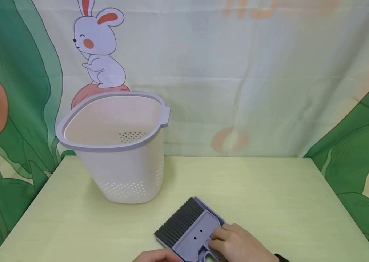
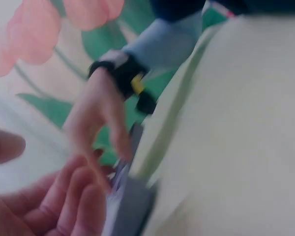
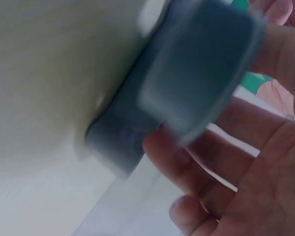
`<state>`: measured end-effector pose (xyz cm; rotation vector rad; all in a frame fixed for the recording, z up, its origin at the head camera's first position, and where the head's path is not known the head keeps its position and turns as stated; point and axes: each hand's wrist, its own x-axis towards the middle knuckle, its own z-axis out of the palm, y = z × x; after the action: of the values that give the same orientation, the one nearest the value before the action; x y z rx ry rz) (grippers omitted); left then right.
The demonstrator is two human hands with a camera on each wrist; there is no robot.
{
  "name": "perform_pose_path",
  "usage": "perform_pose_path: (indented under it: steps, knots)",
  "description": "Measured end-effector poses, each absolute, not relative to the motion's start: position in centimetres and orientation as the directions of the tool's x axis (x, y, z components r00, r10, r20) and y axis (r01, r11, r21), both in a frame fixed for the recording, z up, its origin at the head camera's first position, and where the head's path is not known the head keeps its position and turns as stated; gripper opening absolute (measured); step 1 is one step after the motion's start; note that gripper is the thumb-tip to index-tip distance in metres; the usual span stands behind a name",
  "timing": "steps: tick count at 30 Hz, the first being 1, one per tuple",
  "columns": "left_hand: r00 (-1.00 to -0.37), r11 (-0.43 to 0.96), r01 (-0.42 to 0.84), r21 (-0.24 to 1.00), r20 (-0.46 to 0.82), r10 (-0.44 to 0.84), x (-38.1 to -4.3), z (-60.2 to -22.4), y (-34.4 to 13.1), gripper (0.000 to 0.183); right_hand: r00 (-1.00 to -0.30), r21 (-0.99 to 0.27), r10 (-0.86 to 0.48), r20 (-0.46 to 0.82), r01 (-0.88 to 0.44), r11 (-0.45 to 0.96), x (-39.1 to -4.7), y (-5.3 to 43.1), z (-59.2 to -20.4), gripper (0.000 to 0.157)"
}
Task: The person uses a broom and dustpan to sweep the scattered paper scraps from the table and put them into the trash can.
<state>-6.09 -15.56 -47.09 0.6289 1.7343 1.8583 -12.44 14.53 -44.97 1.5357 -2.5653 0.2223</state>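
In the head view, a small hand brush (image 1: 186, 233) with dark grey bristles and a grey-purple body lies on a matching dustpan (image 1: 161, 240), near the table's front edge. My right hand (image 1: 240, 243) reaches over the set from the right and grips the brush with bent fingers. In the right wrist view, its fingers and thumb are around a blurred blue-grey part (image 3: 201, 69). My left hand (image 1: 156, 255) is by the dustpan's near left corner, partly cut off by the frame. In the left wrist view, its fingers are loosely bent, thumb apart, with nothing seen between them.
A tall off-white plastic basket (image 1: 119, 167) with a grey-purple rim and small holes stands at the back left of the pale yellow-green table (image 1: 269, 196). Behind the table hangs a printed cloth (image 1: 197, 76) with a rabbit and leaves.
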Motion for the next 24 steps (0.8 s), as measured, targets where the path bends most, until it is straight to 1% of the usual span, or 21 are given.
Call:
perform_pose_path:
  steps: [3, 5, 7, 9, 11, 12, 13, 15, 17, 18, 20, 22, 24]
  knots:
    - [-0.770, 0.019, 0.011, 1.000, -0.003, 0.638, -6.5, -45.7, -16.9, 0.033, -0.503, -0.124, -0.856, 0.119, -0.863, 0.490, -13.0, 14.9, -44.3, 0.023]
    - [-0.796, 0.091, 0.069, 0.993, 0.000, 0.606, -6.8, -45.1, -18.0, 0.031, -0.495, -0.112, -0.858, 0.139, -0.869, 0.483, -13.4, 15.1, -44.2, 0.023]
    - [-0.830, 0.209, 0.183, 0.961, 0.037, 0.557, -7.0, -44.4, -18.9, 0.027, -0.473, -0.088, -0.860, 0.191, -0.881, 0.465, -13.7, 15.4, -44.4, 0.022]
    - [-0.864, 0.358, 0.279, 0.891, 0.070, 0.499, -7.2, -43.9, -19.8, 0.025, -0.462, -0.078, -0.858, 0.226, -0.886, 0.456, -14.0, 15.6, -44.5, 0.020]
    - [-0.894, 0.526, 0.362, 0.770, 0.127, 0.430, -7.4, -43.5, -20.7, 0.025, -0.462, -0.086, -0.854, 0.240, -0.886, 0.455, -14.4, 15.6, -44.6, 0.021]
    - [-0.901, 0.604, 0.398, 0.690, 0.171, 0.399, -7.5, -43.4, -21.2, 0.027, -0.465, -0.097, -0.851, 0.242, -0.885, 0.456, -14.5, 15.6, -44.6, 0.021]
    - [-0.903, 0.676, 0.423, 0.603, 0.217, 0.371, -7.6, -43.3, -21.6, 0.030, -0.468, -0.107, -0.850, 0.242, -0.883, 0.456, -14.6, 15.6, -44.7, 0.021]
    - [-0.882, 0.779, 0.460, 0.426, 0.322, 0.344, -7.8, -43.2, -22.3, 0.037, -0.467, -0.132, -0.848, 0.250, -0.884, 0.448, -14.9, 15.8, -44.7, 0.021]
    - [-0.844, 0.833, 0.478, 0.279, 0.408, 0.347, -8.0, -43.2, -22.8, 0.048, -0.476, -0.175, -0.841, 0.258, -0.879, 0.444, -15.0, 16.2, -44.6, 0.022]
    - [-0.815, 0.847, 0.490, 0.203, 0.451, 0.363, -8.1, -43.3, -23.0, 0.055, -0.486, -0.194, -0.833, 0.263, -0.873, 0.448, -15.1, 16.5, -44.6, 0.024]
    - [-0.777, 0.864, 0.495, 0.092, 0.492, 0.393, -8.4, -43.5, -23.0, 0.070, -0.515, -0.216, -0.808, 0.287, -0.856, 0.469, -15.2, 17.2, -44.5, 0.029]
    - [-0.778, 0.884, 0.466, 0.027, 0.488, 0.396, -8.5, -43.8, -22.8, 0.082, -0.568, -0.208, -0.763, 0.309, -0.823, 0.529, -15.3, 18.1, -44.3, 0.042]
    - [-0.791, 0.905, 0.426, -0.021, 0.477, 0.383, -8.5, -44.1, -22.3, 0.093, -0.622, -0.179, -0.708, 0.335, -0.780, 0.600, -15.4, 19.0, -44.3, 0.060]
